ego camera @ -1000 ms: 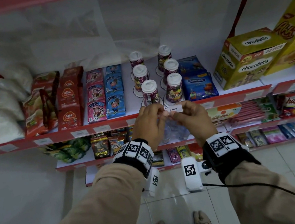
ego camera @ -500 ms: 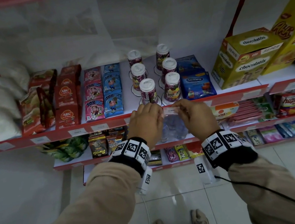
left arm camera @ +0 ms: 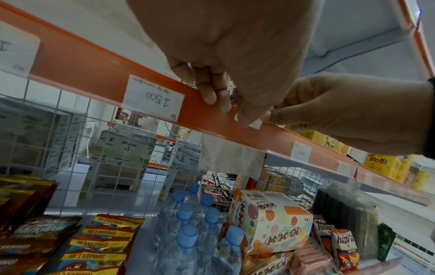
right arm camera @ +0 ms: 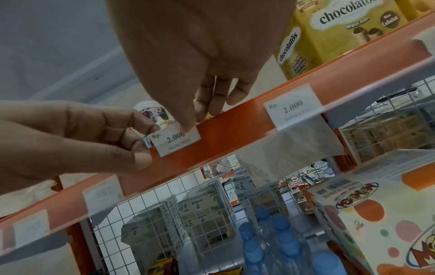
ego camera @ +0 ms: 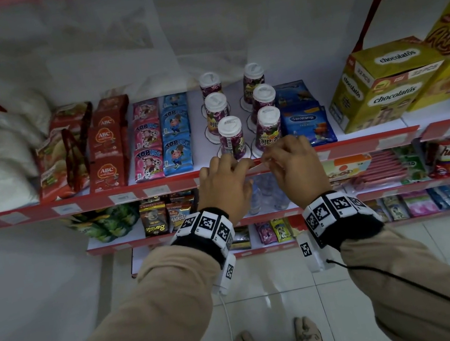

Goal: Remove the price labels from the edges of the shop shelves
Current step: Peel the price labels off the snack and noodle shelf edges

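Note:
A small white price label reading "Rp. 2.000" lies against the red shelf edge, and both hands are on it. My left hand pinches its left end between thumb and curled fingers. My right hand reaches over the edge from above, with its thumb tip on the label's top and its fingers curled behind the strip. In the left wrist view only a white sliver of the label shows under the hands. The head view hides it almost wholly.
More labels sit in the strip: a "2.000" one to the right and a "1.500" one to the left. Lidded cups stand just behind the fingers. Water bottles and a snack box are on the shelf below.
Both hands have moved forward and down onto the shelf edge with the label. It showed plainly between them a second ago; the fingers now cover it in the head view.

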The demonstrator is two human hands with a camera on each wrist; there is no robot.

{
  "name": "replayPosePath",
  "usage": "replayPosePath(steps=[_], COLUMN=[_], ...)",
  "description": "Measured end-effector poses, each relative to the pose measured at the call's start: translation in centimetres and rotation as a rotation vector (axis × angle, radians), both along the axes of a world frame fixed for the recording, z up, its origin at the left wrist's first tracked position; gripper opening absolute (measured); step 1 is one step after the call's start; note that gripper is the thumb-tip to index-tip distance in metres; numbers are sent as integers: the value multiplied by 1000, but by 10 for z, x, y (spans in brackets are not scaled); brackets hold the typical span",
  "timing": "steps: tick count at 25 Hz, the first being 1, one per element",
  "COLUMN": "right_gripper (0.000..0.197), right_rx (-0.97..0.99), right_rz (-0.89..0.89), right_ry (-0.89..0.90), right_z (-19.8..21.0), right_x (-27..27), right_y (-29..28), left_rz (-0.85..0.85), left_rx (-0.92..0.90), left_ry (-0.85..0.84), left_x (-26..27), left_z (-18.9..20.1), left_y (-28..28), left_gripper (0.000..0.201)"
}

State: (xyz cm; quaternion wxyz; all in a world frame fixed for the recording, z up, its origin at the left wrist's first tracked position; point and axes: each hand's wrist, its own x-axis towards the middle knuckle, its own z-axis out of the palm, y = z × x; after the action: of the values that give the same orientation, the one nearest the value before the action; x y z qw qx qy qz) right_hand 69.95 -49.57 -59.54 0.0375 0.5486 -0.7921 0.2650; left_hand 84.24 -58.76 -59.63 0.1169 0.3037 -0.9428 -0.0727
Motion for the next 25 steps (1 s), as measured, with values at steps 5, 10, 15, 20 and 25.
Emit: replayPosePath(steps=[5, 10, 15, 20, 25], right_gripper=[17, 11, 12, 11, 12], right_rx=[120, 189, 122, 117, 137], right_rz=[13, 7, -18, -15, -27], right_ry=[62, 126, 122, 121, 150], right_z=[2, 2, 1, 0, -2], right_x=[-2, -4, -2, -1, 0], right_y=[6, 2, 3, 4, 4], left_rz=[14, 15, 23, 2, -18], left_rx=[-50, -75, -107, -107, -87], left_ry=[-22, -31, -73, -79, -52], left_x=[-2, -2, -4, -2, 1], left_z=[-3, -3, -4, -7, -9], left_y=[0, 2, 1, 0, -1], left_gripper=[31, 34, 29, 32, 36])
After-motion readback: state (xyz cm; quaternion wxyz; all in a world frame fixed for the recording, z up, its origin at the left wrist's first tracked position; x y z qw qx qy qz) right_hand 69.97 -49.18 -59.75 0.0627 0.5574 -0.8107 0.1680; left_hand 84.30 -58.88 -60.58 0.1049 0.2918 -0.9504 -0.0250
